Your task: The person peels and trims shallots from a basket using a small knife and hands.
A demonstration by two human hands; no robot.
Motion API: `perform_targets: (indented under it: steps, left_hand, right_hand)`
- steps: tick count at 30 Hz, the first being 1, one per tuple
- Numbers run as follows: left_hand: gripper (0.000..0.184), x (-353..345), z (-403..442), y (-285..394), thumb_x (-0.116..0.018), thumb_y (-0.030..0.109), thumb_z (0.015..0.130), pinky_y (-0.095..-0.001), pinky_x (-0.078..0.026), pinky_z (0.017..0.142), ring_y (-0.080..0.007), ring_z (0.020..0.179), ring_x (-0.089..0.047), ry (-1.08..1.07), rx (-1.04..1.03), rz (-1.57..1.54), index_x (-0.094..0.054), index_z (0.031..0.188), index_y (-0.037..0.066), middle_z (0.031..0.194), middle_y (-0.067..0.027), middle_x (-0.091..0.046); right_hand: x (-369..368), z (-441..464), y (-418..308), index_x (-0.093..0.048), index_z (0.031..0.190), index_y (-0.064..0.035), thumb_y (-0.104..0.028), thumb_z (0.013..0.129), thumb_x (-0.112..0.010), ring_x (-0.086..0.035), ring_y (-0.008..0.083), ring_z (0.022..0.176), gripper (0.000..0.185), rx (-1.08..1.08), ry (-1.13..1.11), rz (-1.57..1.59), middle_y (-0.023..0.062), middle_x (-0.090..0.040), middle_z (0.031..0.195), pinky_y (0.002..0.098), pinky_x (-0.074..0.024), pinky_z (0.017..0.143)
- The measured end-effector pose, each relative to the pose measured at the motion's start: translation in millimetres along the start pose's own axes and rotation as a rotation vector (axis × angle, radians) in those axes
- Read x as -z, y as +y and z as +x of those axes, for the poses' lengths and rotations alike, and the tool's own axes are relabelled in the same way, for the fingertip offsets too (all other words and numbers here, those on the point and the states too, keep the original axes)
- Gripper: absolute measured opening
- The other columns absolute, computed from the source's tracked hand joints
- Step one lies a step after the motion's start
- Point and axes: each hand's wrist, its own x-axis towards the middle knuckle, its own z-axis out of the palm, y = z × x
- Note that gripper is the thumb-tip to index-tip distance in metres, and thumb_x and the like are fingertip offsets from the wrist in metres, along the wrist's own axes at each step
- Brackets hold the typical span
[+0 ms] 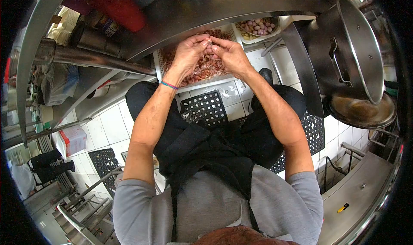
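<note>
My left hand (189,56) and my right hand (230,56) meet above a white plastic crate (185,88), fingertips pinched together. Between them is a small pale-pink shallot (209,43), mostly covered by my fingers. Reddish-brown shallots and loose papery skins (204,71) fill the crate below. To the right of the crate, a bowl of peeled shallots (260,28) rests in a white tub (254,40), with paler pieces at its left side.
A steel shelf (189,21) overhangs the crate's far side. A large steel pot (344,51) stands at the right, with a round pan (365,109) by it. Black rubber mats (204,107) lie on the tiled floor. Another person (38,172) is at the far left.
</note>
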Motion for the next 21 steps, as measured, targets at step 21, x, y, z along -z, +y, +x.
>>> perform_targets:
  steps: [21]
  left_hand:
    - [0.026,-10.5,-3.7,2.9,-0.056,0.008,0.094,-0.0242,-0.051,0.077,-0.0115,0.087,-0.060,0.126,-0.103,0.341,-0.058,0.117,-0.005,0.102,-0.0078,-0.065]
  right_hand:
    - [-3.2,-4.3,-15.6,-0.056,0.126,0.0026,-0.008,0.092,-0.059,-0.057,0.0074,0.074,0.035,-0.101,-0.031,0.051,0.0071,-0.068,0.091,0.0208,-0.0459,0.063]
